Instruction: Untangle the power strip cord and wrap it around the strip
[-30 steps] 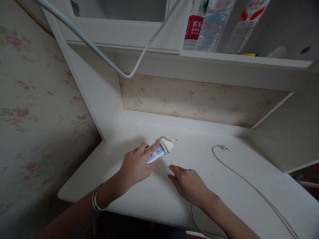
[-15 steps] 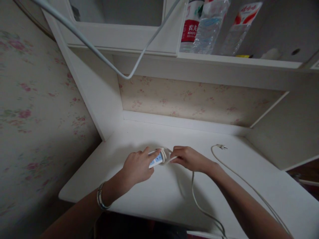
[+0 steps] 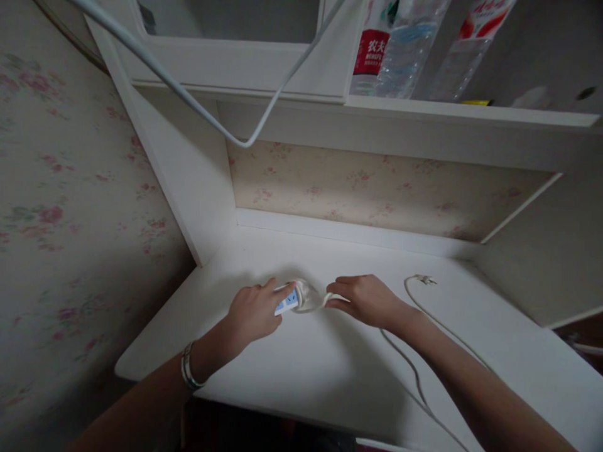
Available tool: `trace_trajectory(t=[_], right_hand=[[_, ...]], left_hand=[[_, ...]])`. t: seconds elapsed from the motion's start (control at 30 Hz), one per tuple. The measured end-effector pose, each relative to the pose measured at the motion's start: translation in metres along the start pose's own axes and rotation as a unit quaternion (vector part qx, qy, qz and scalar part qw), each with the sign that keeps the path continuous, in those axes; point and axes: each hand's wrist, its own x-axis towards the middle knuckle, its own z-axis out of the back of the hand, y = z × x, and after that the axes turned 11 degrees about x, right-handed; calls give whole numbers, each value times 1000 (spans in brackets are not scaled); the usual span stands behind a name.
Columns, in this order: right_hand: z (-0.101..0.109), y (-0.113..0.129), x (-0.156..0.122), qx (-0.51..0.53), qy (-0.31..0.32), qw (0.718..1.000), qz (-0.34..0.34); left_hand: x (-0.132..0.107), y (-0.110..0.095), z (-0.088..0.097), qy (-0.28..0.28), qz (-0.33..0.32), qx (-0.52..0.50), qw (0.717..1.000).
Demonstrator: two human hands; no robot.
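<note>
My left hand (image 3: pixel 255 309) grips a white power strip (image 3: pixel 288 303) with blue socket faces, a finger lying along its top. Loops of the strip's white cord (image 3: pixel 309 307) are wound round its right end. To the right, my right hand (image 3: pixel 362 298) pinches that cord between thumb and fingers, a short way off the strip. More cord hangs from under the right hand and trails over the desk toward the front. The plug (image 3: pixel 425 280) at the cord's end lies on the desk, right of my right hand.
Both hands are over a white desk (image 3: pixel 264 376). A shelf above holds several plastic bottles (image 3: pixel 407 47). A thick grey-white cable (image 3: pixel 245 144) hangs in a loop in front of the cabinet. Flowered wallpaper (image 3: pixel 51 213) covers the wall at left.
My right hand has pulled the cord a little to the right, away from the strip. The left hand with the strip has shifted slightly left. The view has turned a little.
</note>
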Motion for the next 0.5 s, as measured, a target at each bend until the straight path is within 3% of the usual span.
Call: trace_trajectory(t=[0.1, 0.23, 0.37, 0.5], right_hand=[[17, -2, 18, -132, -40, 989, 49], [14, -21, 42, -160, -104, 980, 55], [-8, -37, 56, -77, -164, 983, 15], [-33, -41, 61, 88, -214, 972, -28]], left_hand=[[1, -10, 8, 9, -79, -31, 996], [-4, -18, 26, 12, -180, -86, 980], [-12, -17, 42, -13, -215, -116, 970], [-20, -14, 46, -39, -218, -155, 963]])
